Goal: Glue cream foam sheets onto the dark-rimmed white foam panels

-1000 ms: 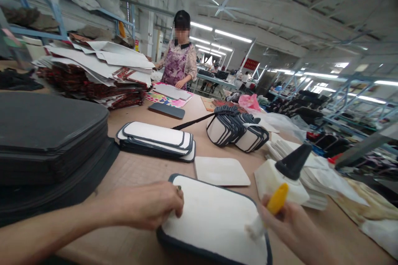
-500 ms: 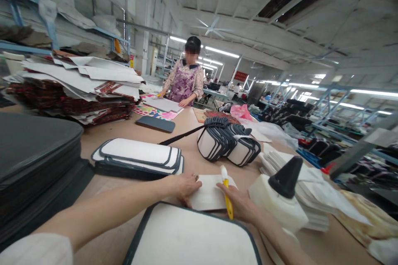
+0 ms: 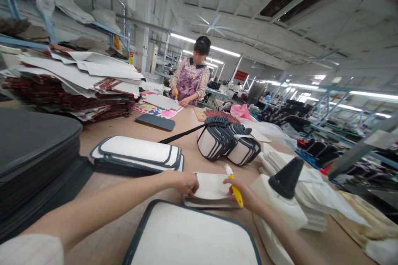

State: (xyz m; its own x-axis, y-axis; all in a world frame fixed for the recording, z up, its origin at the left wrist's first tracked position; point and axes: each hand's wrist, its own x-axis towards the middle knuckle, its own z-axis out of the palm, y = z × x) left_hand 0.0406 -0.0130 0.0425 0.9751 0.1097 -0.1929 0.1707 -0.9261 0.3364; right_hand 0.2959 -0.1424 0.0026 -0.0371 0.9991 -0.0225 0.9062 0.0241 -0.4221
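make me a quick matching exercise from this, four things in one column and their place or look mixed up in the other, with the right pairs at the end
Column one
1. brush
2. bottle
3. left hand
4. big panel

Column two
a. at the left end of a small pale sheet
b. white with a dark border, nearest the camera
c. yellow handle, held in the right hand
d. whitish, with a black cone on top

Right pairs
1-c, 2-d, 3-a, 4-b
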